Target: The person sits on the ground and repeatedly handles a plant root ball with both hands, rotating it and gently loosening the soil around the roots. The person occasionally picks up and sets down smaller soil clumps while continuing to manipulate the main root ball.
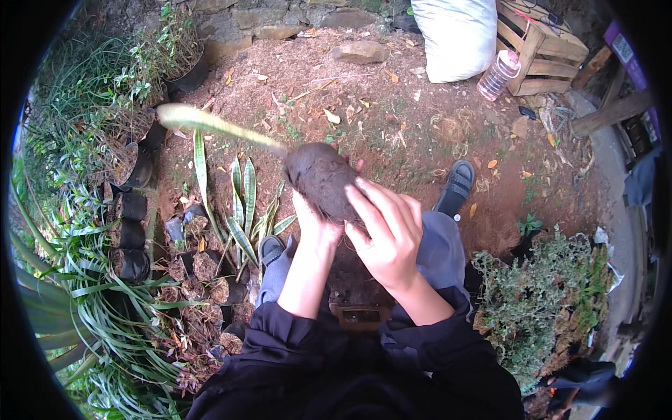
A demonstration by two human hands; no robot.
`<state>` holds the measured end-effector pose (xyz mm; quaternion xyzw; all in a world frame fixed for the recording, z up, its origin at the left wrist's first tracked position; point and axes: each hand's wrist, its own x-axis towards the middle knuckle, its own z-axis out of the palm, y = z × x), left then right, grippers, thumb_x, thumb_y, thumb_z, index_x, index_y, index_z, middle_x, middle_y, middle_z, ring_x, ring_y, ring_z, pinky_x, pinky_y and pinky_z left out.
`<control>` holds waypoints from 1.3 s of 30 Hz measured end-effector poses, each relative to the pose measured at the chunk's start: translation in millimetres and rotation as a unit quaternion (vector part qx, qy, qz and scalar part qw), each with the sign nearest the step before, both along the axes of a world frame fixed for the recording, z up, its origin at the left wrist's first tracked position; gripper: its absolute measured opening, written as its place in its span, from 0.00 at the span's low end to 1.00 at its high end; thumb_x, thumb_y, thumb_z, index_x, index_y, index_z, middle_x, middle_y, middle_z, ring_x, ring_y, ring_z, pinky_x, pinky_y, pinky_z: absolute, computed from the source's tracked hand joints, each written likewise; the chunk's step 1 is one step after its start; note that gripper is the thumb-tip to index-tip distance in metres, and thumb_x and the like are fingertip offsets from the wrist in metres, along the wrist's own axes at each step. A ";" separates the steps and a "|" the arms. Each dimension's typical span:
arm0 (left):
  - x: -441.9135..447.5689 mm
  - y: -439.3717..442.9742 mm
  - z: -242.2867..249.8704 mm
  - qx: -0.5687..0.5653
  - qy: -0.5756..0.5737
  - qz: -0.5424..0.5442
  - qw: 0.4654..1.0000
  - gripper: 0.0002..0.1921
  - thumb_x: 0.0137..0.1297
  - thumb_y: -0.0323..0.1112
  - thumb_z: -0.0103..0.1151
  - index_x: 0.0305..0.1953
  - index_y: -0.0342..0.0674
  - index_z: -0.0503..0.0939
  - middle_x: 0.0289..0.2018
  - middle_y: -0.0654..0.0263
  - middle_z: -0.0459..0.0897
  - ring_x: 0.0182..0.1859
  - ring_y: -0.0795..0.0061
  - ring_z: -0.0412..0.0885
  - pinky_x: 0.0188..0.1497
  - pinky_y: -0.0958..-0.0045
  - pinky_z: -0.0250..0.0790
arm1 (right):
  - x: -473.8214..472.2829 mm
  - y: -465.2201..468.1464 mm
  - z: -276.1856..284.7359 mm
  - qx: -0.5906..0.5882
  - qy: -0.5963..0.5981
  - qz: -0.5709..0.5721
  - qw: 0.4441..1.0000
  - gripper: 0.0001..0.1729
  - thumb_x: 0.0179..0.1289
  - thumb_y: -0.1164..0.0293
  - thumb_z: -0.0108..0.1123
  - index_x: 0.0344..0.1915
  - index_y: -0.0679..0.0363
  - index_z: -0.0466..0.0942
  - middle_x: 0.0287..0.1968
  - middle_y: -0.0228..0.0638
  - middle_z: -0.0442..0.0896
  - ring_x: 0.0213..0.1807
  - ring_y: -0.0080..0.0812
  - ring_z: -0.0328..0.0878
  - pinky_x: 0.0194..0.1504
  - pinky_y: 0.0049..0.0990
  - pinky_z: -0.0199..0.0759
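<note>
A dark, rounded root ball point(323, 178) with fine roots on its surface is held up between both hands. From its upper left end a long yellow-green leaf point(220, 125), blurred, points left. My left hand point(317, 223) supports the root ball from below, its fingers mostly hidden behind it. My right hand point(388, 231) lies with its fingertips on the lower right side of the ball. Below the hands, between the legs, dark soil and a brownish rim point(359, 317) show in part.
Snake plants point(244, 194) and small potted plants point(205, 265) stand at the left, beside black pots point(132, 233). A white sack point(457, 42), a plastic bottle point(499, 76) and a wooden crate point(548, 58) are at the upper right. Leafy plants point(530, 294) fill the lower right.
</note>
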<state>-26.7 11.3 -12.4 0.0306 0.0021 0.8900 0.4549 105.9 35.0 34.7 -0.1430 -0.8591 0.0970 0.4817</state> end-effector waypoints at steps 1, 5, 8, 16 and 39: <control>3.8 1.5 -0.8 0.060 -0.043 -0.031 0.997 0.33 0.68 0.65 0.43 0.57 0.39 0.71 0.52 0.54 0.78 0.51 0.52 0.78 0.63 0.39 0.66 | -0.1 1.2 0.1 0.019 -0.014 0.000 1.000 0.28 0.50 0.69 0.68 0.55 0.57 0.80 0.55 0.34 0.80 0.53 0.33 0.78 0.52 0.35 0.65; 7.5 3.5 -8.9 0.029 -0.091 -0.018 0.995 0.46 0.56 0.77 0.47 0.57 0.35 0.69 0.53 0.49 0.76 0.53 0.50 0.77 0.65 0.36 0.61 | 1.7 2.7 -5.5 -0.003 -0.044 0.004 0.999 0.30 0.47 0.69 0.69 0.55 0.57 0.79 0.55 0.33 0.80 0.54 0.33 0.77 0.53 0.36 0.64; 9.4 0.7 7.9 0.021 -0.062 0.007 0.998 0.51 0.54 0.81 0.45 0.56 0.32 0.69 0.49 0.46 0.77 0.51 0.48 0.77 0.64 0.36 0.63 | 1.7 1.1 -6.5 -0.041 -0.034 0.007 0.999 0.31 0.46 0.68 0.69 0.56 0.58 0.79 0.55 0.34 0.80 0.54 0.34 0.77 0.54 0.36 0.64; -3.4 1.8 3.0 -0.012 -0.021 -0.034 0.999 0.31 0.63 0.60 0.56 0.49 0.33 0.73 0.38 0.53 0.79 0.41 0.59 0.79 0.47 0.59 0.76 | 0.1 -14.3 -10.4 -0.018 -0.085 -0.015 0.996 0.37 0.47 0.64 0.72 0.60 0.61 0.75 0.61 0.39 0.76 0.58 0.41 0.71 0.59 0.40 0.59; -0.8 -2.5 17.4 -0.119 0.042 -0.025 0.992 0.33 0.66 0.64 0.46 0.50 0.35 0.74 0.40 0.50 0.81 0.40 0.55 0.81 0.43 0.57 0.76 | 31.6 29.3 -12.0 -0.043 0.005 0.041 0.998 0.37 0.62 0.46 0.60 0.61 0.63 0.71 0.54 0.40 0.80 0.56 0.39 0.74 0.60 0.38 0.54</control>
